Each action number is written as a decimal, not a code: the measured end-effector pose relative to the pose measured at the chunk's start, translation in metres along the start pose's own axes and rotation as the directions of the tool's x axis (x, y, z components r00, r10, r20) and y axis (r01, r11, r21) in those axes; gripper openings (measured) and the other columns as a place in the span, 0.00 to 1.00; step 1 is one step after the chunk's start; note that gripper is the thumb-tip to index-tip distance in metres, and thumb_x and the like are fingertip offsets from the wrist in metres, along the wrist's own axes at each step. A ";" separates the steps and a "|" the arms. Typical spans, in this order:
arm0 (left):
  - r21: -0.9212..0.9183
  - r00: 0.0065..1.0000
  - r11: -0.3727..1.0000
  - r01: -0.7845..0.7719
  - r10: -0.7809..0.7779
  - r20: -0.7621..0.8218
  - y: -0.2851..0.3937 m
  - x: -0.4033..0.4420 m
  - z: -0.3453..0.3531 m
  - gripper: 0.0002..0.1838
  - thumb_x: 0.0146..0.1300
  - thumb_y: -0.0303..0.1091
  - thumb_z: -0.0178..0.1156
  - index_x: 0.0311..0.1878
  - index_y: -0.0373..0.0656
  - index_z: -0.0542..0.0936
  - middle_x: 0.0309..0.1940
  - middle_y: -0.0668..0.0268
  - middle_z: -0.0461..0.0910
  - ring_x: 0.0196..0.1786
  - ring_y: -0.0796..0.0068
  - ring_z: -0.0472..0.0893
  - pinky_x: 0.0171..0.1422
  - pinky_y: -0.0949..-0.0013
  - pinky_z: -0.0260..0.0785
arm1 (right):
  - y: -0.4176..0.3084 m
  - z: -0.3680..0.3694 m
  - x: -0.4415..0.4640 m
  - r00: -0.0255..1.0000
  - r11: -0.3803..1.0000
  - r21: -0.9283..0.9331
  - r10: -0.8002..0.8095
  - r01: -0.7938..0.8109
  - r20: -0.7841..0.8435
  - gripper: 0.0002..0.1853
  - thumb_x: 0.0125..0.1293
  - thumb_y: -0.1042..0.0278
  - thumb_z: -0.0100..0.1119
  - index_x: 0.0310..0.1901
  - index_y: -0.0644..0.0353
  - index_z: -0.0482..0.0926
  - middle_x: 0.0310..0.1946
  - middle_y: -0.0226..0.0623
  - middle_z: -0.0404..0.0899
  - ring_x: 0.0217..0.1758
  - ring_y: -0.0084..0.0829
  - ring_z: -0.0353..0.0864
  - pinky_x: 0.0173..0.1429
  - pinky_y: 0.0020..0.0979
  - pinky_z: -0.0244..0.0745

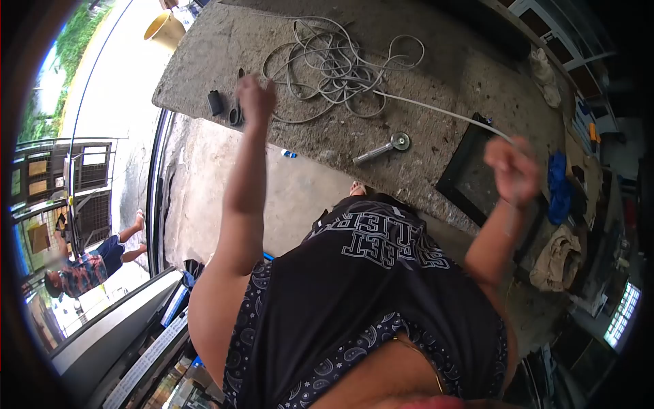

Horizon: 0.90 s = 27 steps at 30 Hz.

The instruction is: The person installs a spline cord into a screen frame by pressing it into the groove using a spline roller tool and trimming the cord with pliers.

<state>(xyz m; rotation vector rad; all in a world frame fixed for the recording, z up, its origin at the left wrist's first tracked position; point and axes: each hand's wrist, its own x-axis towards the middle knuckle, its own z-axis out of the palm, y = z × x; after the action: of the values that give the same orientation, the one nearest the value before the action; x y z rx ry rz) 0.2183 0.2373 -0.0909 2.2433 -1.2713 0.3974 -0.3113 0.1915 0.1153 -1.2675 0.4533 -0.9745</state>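
Your right hand (pixel 514 169) is closed around the pale cable (pixel 436 109), and its tangled loops lie on the rough bench (pixel 225 41). Your left hand (pixel 256 101) is curled beside the scissors (pixel 235 116); I cannot tell if it grasps something.

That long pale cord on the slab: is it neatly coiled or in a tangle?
Tangled: most of the cord lies in loose, crossing loops on the slab, with one stretch running out to the right hand.
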 end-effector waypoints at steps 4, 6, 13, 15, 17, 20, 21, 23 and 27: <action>-0.571 0.936 0.797 -0.198 0.326 0.130 0.120 -0.080 -0.004 0.14 0.57 0.34 0.70 0.44 0.42 0.80 0.44 0.53 0.79 0.53 0.48 0.76 0.59 0.51 0.68 | -0.117 -0.042 -0.060 0.942 0.905 0.279 -0.272 0.320 -0.199 0.08 0.52 0.66 0.58 0.21 0.52 0.69 0.18 0.26 0.67 0.28 0.25 0.67 0.45 0.32 0.64; -0.606 0.828 0.757 -0.245 0.489 0.276 0.158 -0.111 -0.014 0.13 0.58 0.37 0.69 0.43 0.42 0.80 0.44 0.53 0.78 0.53 0.48 0.76 0.57 0.52 0.70 | -0.184 -0.073 -0.098 0.794 0.816 0.129 -0.492 0.563 -0.356 0.07 0.53 0.64 0.60 0.24 0.52 0.72 0.20 0.25 0.70 0.29 0.25 0.72 0.47 0.33 0.70; -0.473 0.582 0.816 -0.332 0.572 0.578 0.189 -0.174 -0.004 0.22 0.63 0.43 0.65 0.53 0.40 0.73 0.50 0.50 0.77 0.55 0.45 0.77 0.56 0.48 0.73 | -0.340 -0.126 -0.137 0.259 0.437 -0.667 -0.898 0.603 -0.355 0.07 0.70 0.61 0.54 0.33 0.48 0.75 0.21 0.25 0.72 0.22 0.26 0.73 0.27 0.31 0.68; -0.445 0.564 0.843 -0.302 0.534 0.630 0.187 -0.175 0.004 0.19 0.64 0.42 0.64 0.50 0.40 0.73 0.49 0.50 0.78 0.53 0.44 0.78 0.55 0.47 0.73 | -0.337 -0.192 -0.138 0.880 0.888 -0.247 -0.436 0.387 -0.188 0.12 0.75 0.56 0.50 0.54 0.47 0.76 0.30 0.26 0.78 0.31 0.28 0.78 0.37 0.34 0.77; -0.409 0.569 0.845 -0.345 0.535 0.624 0.185 -0.173 0.002 0.18 0.64 0.43 0.63 0.48 0.39 0.73 0.46 0.51 0.78 0.50 0.45 0.80 0.54 0.47 0.74 | -0.281 -0.186 -0.117 0.849 0.802 -0.597 -0.307 -0.013 -0.429 0.15 0.71 0.59 0.58 0.52 0.59 0.79 0.35 0.28 0.78 0.34 0.23 0.74 0.47 0.28 0.72; -0.374 0.596 0.872 -0.315 0.489 0.637 0.175 -0.176 -0.006 0.17 0.66 0.43 0.62 0.46 0.39 0.72 0.43 0.50 0.78 0.49 0.45 0.80 0.53 0.47 0.74 | -0.184 -0.137 -0.082 0.859 0.766 -0.590 -0.102 -0.253 -0.501 0.20 0.71 0.61 0.61 0.60 0.60 0.76 0.41 0.27 0.78 0.36 0.14 0.73 0.42 0.17 0.68; -0.367 0.606 0.883 -0.292 0.468 0.643 0.173 -0.179 -0.013 0.16 0.66 0.43 0.61 0.45 0.39 0.72 0.43 0.50 0.78 0.48 0.45 0.80 0.53 0.47 0.73 | -0.149 -0.132 -0.070 0.854 0.777 -0.577 -0.101 -0.252 -0.510 0.20 0.71 0.61 0.62 0.61 0.58 0.75 0.41 0.27 0.79 0.35 0.13 0.73 0.39 0.17 0.68; -0.367 0.640 0.904 -0.220 0.418 0.645 0.170 -0.187 -0.031 0.16 0.68 0.42 0.60 0.46 0.38 0.72 0.44 0.49 0.78 0.49 0.43 0.79 0.53 0.46 0.72 | -0.083 -0.122 -0.052 0.843 0.800 -0.530 -0.058 -0.281 -0.535 0.21 0.70 0.61 0.64 0.62 0.53 0.75 0.40 0.26 0.79 0.33 0.13 0.72 0.34 0.18 0.68; -0.333 0.685 0.941 -0.060 0.281 0.672 0.159 -0.222 -0.046 0.16 0.70 0.41 0.59 0.48 0.36 0.71 0.45 0.47 0.78 0.49 0.40 0.79 0.52 0.46 0.71 | 0.006 -0.161 -0.026 0.859 0.816 -0.423 0.163 -0.394 -0.485 0.16 0.72 0.59 0.63 0.57 0.52 0.78 0.37 0.23 0.80 0.32 0.17 0.78 0.33 0.20 0.72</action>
<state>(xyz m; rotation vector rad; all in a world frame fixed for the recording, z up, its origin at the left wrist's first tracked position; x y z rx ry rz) -0.0320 0.3530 -0.1152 2.0725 -1.7880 -0.6544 -0.4455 0.1182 0.0583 -1.3925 1.2900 -0.8967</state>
